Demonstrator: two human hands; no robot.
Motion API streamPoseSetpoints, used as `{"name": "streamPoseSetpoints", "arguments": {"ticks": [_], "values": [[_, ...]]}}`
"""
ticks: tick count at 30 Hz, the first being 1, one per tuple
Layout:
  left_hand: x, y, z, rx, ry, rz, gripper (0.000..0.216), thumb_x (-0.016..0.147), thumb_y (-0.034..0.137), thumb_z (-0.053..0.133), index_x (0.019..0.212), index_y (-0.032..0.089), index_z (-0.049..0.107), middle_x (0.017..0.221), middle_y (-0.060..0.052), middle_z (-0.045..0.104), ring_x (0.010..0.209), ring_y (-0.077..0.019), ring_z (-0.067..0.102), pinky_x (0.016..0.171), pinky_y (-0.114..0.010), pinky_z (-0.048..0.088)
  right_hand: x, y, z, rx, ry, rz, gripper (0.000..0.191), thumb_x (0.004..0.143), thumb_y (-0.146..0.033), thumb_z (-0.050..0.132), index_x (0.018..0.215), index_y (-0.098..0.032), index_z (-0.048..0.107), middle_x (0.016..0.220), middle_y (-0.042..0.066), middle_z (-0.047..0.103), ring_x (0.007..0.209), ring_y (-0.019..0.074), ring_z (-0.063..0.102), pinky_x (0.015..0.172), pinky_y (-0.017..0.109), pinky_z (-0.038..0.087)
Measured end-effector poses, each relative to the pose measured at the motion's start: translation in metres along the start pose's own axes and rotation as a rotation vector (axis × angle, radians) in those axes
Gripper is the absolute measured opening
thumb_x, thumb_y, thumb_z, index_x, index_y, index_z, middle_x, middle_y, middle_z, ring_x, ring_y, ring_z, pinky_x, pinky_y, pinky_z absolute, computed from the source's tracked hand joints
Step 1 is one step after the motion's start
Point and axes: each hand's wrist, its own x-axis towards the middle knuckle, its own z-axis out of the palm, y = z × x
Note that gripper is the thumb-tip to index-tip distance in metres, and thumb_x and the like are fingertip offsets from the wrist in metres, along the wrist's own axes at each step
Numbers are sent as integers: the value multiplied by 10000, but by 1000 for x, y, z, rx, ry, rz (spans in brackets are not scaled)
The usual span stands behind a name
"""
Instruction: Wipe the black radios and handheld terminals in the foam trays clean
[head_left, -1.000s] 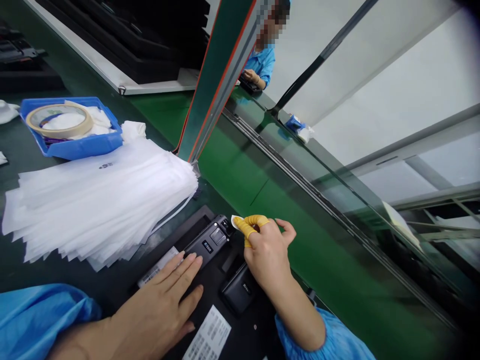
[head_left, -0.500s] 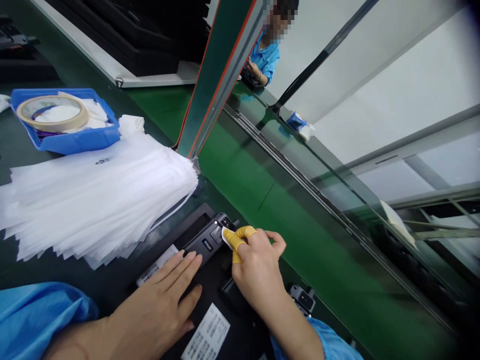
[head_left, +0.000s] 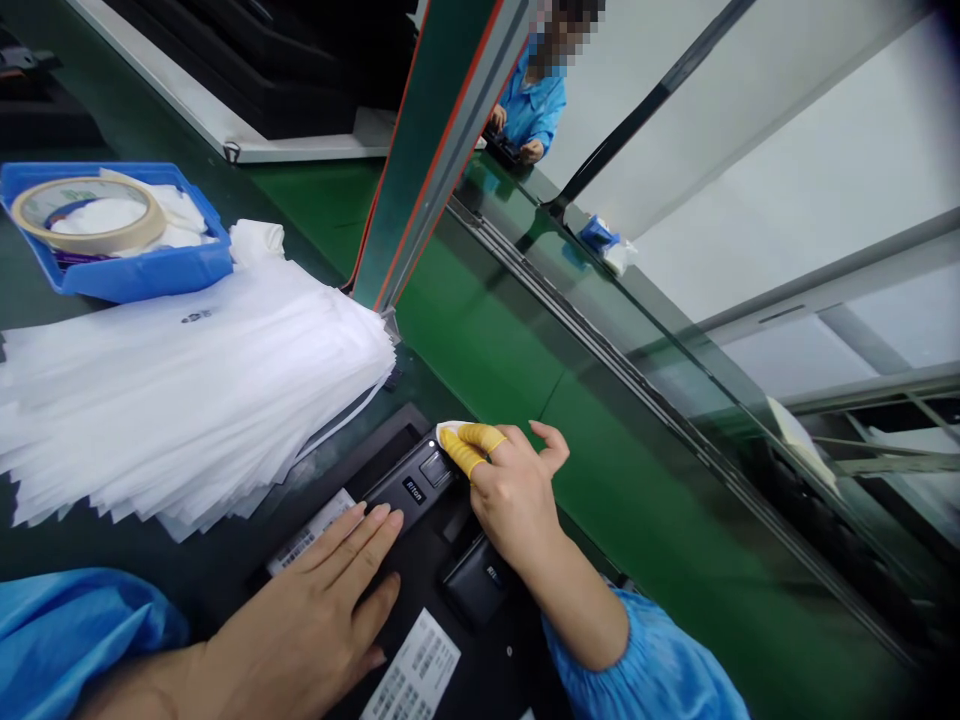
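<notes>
A black handheld device with "Riton" lettering [head_left: 414, 490] lies in a black foam tray [head_left: 480, 665]. My left hand [head_left: 319, 600] rests on its lower end, fingers stretched out flat and pressing it lightly. Two fingers of my right hand [head_left: 510, 480] wear yellow finger covers. They pinch a small white cloth [head_left: 450, 428] against the upper end of the device, hiding its tip. Below my right hand a second black device [head_left: 476, 580] sits in the tray. A white barcode label [head_left: 414, 665] lies nearer to me, another label [head_left: 311, 530] beside my left fingertips.
A fanned stack of white sleeves [head_left: 195, 400] covers the left of the bench. Behind it stands a blue bin [head_left: 172, 270] with a tape roll [head_left: 90, 240] and white cloths. A green post [head_left: 442, 150] rises beyond. Across the green conveyor [head_left: 600, 480] sits a person in blue [head_left: 536, 105].
My right hand has moved the cloth up to the top end of the device, uncovering more of the second device. My left hand stays put. The person opposite has lowered their hands.
</notes>
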Motion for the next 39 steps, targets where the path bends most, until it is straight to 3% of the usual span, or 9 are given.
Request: {"name": "streamPoseSetpoints", "arguments": {"ticks": [6, 13, 18, 22, 29, 34, 39], "values": [[1, -2, -3, -19, -36, 7, 361, 840, 502, 576, 969, 186, 695, 1185, -111, 644, 1166, -229, 535, 1090, -355, 245, -13, 6, -9, 32, -36, -10, 381, 843, -66, 513, 995, -377, 673, 907, -64, 682, 835, 130, 500, 883, 407, 192], [4, -1, -6, 2, -56, 1, 371, 844, 519, 567, 975, 201, 705, 1188, -98, 645, 1174, -219, 524, 1095, -343, 231, -29, 14, -15, 14, 3, -16, 332, 856, -51, 460, 856, -289, 691, 890, -47, 694, 823, 125, 508, 894, 396, 203], [3, 1, -5, 11, -40, -5, 359, 841, 522, 571, 960, 216, 715, 1183, -91, 649, 1174, -213, 518, 1106, -337, 199, -20, 14, -16, -70, 51, 34, 308, 856, -55, 439, 850, -236, 689, 868, -2, 675, 761, 127, 484, 871, 394, 210], [4, 0, -6, 12, -68, 1, 369, 853, 524, 551, 990, 220, 706, 1195, -85, 642, 1184, -212, 508, 1097, -336, 241, -4, 5, -8, -62, 6, 11, 300, 836, -50, 480, 879, -259, 691, 881, -8, 651, 787, 134, 480, 885, 403, 201], [3, -2, -6, -8, -53, 17, 368, 843, 530, 559, 961, 216, 710, 1187, -89, 648, 1186, -215, 518, 1118, -338, 197, -13, 5, -7, -30, -59, 32, 305, 808, -36, 488, 657, -241, 656, 795, -23, 614, 773, 132, 466, 920, 413, 179], [5, 0, -5, -5, -41, -3, 362, 844, 520, 561, 945, 205, 710, 1185, -98, 647, 1209, -223, 499, 1137, -351, 143, -29, 13, -16, -64, -24, 35, 294, 803, -29, 473, 741, -235, 673, 821, -12, 630, 761, 128, 483, 914, 408, 201], [5, -1, -6, 12, -34, 7, 355, 835, 529, 571, 958, 226, 709, 1178, -85, 653, 1203, -210, 502, 1136, -338, 132, -14, 9, -16, -94, 30, 21, 264, 830, -54, 475, 829, -221, 680, 867, 3, 654, 755, 129, 486, 898, 401, 208]]}}
